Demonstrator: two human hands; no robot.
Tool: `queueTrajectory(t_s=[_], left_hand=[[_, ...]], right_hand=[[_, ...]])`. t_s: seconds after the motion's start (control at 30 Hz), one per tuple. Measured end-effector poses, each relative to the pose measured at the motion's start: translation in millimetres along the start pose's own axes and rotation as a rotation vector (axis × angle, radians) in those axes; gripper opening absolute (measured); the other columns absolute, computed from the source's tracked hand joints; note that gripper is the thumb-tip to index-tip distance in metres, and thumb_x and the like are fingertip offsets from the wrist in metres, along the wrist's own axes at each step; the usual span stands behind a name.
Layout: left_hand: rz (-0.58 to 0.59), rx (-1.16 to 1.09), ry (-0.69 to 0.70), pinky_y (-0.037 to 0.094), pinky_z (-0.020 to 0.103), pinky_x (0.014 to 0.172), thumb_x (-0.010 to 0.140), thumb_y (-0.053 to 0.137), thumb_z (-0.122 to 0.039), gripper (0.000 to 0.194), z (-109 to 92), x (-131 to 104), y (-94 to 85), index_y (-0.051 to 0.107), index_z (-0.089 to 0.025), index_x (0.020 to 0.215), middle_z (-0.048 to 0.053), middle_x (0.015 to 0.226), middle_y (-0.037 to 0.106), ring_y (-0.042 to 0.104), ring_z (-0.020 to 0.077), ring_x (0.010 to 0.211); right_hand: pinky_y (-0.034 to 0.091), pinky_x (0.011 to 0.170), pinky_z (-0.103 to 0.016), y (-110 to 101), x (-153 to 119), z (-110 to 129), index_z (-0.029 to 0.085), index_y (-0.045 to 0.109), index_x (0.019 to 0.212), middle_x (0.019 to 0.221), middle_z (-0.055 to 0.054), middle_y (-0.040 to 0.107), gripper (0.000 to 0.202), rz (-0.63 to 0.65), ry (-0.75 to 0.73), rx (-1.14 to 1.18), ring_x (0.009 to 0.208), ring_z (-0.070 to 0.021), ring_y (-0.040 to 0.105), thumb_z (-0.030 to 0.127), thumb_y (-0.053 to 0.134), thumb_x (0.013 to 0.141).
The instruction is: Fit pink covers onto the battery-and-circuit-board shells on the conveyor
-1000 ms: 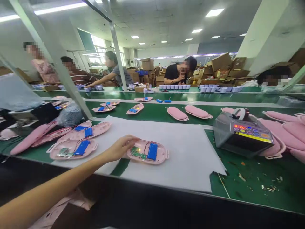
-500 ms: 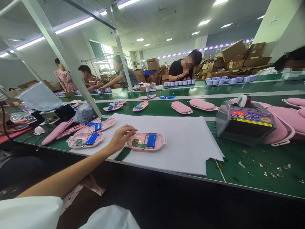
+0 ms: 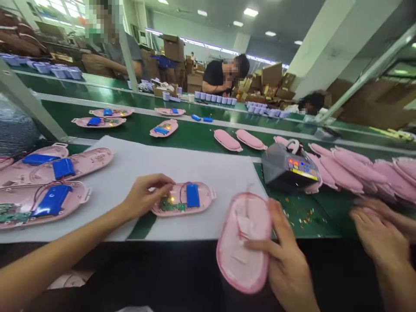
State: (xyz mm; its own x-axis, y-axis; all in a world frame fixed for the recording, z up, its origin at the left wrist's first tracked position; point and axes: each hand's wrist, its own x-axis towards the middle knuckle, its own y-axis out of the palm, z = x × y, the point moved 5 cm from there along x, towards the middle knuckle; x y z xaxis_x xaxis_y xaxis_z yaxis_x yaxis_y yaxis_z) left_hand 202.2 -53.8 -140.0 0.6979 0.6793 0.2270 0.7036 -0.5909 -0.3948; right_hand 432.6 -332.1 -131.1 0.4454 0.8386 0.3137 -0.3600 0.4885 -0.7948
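Note:
My left hand (image 3: 147, 195) is at the left end of an open pink shell (image 3: 205, 200) on the white sheet, its fingers bent together over the rim. Inside this shell are a green circuit board (image 3: 172, 204) with a small lit yellow light and a blue battery pack (image 3: 193, 195), joined by thin wires. My right hand (image 3: 286, 260) grips a pink oval cover (image 3: 240, 264) between thumb and fingers, tilted upright in front of the table edge. The cover's pale inner side faces me, with thin wires in it; it is a little blurred.
More open pink shells (image 3: 73, 197) with blue batteries lie at left. A dark tape dispenser (image 3: 286, 167) with red digits stands at right, beside piled pink covers (image 3: 357, 169). Another person's hands (image 3: 380, 229) are at the far right. Metal posts (image 3: 29, 104) rise from the bench.
My right hand has come into view holding the pink cover. My left hand stays at the open shell. The view has turned right and closer, and another person's hands now show at right.

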Motion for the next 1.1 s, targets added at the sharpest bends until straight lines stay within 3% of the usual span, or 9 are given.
queueTrajectory(t_s=[0.07,0.2,0.4,0.53,0.63,0.73,0.8,0.97,1.1], left_hand=[[0.028,-0.07,-0.007,0.052,0.025,0.058,0.079,0.065,-0.039,0.021,2.2,-1.8,-2.7,0.069,-0.019,0.077,0.003,0.073,0.07,0.066,0.0169,0.062],[0.036,-0.205,-0.007,0.053,0.024,0.059,0.083,0.06,-0.036,0.021,5.5,-2.3,-8.2,0.069,-0.017,0.082,0.003,0.076,0.069,0.066,0.0147,0.061],[0.008,-0.37,-0.082,0.053,0.024,0.059,0.082,0.063,-0.033,0.017,11.3,-2.1,-5.6,0.07,-0.017,0.082,0.004,0.075,0.069,0.065,0.0149,0.064],[-0.061,-0.433,-0.124,0.054,0.026,0.06,0.084,0.063,-0.033,0.017,14.2,-3.9,-5.9,0.07,-0.017,0.085,0.004,0.073,0.07,0.066,0.0163,0.065],[-0.176,-0.17,0.15,0.055,0.029,0.07,0.089,0.06,-0.026,0.013,-2.1,-9.0,-18.0,0.071,-0.019,0.087,0.004,0.078,0.071,0.066,0.0168,0.073],[-0.311,0.137,0.591,0.052,0.036,0.092,0.091,0.06,-0.019,0.011,-28.3,-22.4,-24.6,0.071,-0.02,0.09,0.007,0.093,0.07,0.064,0.0198,0.093],[-0.349,0.219,0.701,0.052,0.037,0.096,0.092,0.06,-0.018,0.011,-33.7,-26.7,-22.9,0.07,-0.02,0.091,0.009,0.105,0.067,0.062,0.0208,0.103],[-0.291,0.081,0.478,0.058,0.032,0.086,0.094,0.056,-0.018,0.014,-11.9,-15.5,-16.7,0.069,-0.017,0.09,0.011,0.122,0.058,0.066,0.0183,0.1],[-0.224,0.068,0.389,0.06,0.032,0.083,0.093,0.058,-0.019,0.013,0.0,-11.7,-14.0,0.07,-0.017,0.089,0.011,0.128,0.058,0.069,0.0165,0.091]], right_hand=[[0.032,0.114,-0.053,43.1,27.2,21.6,0.025,0.076,0.08,0.149,-0.003,0.042,0.036,0.003,-0.06,0.111,0.143,-0.0292,0.031,0.037,0.045,0.094],[0.049,0.091,-0.039,90.2,86.9,18.9,0.02,0.075,0.076,0.095,-0.009,0.07,0.029,0.4,0.074,0.406,0.096,-0.024,0.064,0.032,0.049,0.082],[0.041,0.056,-0.024,76.3,111.1,18.5,0.018,0.06,0.072,0.074,-0.004,0.055,0.023,0.254,0.187,0.574,0.067,-0.0158,0.049,0.041,0.056,0.075],[0.047,0.065,-0.022,57.5,113.1,43.4,0.023,0.055,0.097,0.084,-0.001,0.055,0.028,0.066,0.039,0.298,0.075,-0.0152,0.054,0.044,0.065,0.082],[0.052,0.069,-0.025,59.3,112.0,75.3,0.03,0.036,0.146,0.096,-0.003,0.065,0.056,0.348,-0.132,-0.002,0.077,-0.0164,0.063,0.041,0.051,0.094],[0.051,0.06,-0.023,62.9,109.1,111.7,0.034,0.029,0.153,0.101,-0.003,0.07,0.055,0.449,-0.383,-0.191,0.073,-0.0164,0.067,0.032,0.037,0.099],[0.052,0.062,-0.024,66.3,109.1,131.3,0.035,0.04,0.148,0.109,-0.003,0.07,0.05,0.402,-0.507,-0.197,0.079,-0.0172,0.07,0.029,0.036,0.098],[0.054,0.062,-0.02,78.0,115.4,136.9,0.034,0.046,0.142,0.115,-0.001,0.069,0.043,0.453,-0.408,-0.107,0.078,-0.0137,0.07,0.033,0.042,0.099],[0.056,0.07,-0.021,66.1,122.3,129.3,0.031,0.05,0.138,0.126,-0.003,0.064,0.041,0.321,-0.302,-0.078,0.094,-0.0169,0.07,0.039,0.047,0.098]])
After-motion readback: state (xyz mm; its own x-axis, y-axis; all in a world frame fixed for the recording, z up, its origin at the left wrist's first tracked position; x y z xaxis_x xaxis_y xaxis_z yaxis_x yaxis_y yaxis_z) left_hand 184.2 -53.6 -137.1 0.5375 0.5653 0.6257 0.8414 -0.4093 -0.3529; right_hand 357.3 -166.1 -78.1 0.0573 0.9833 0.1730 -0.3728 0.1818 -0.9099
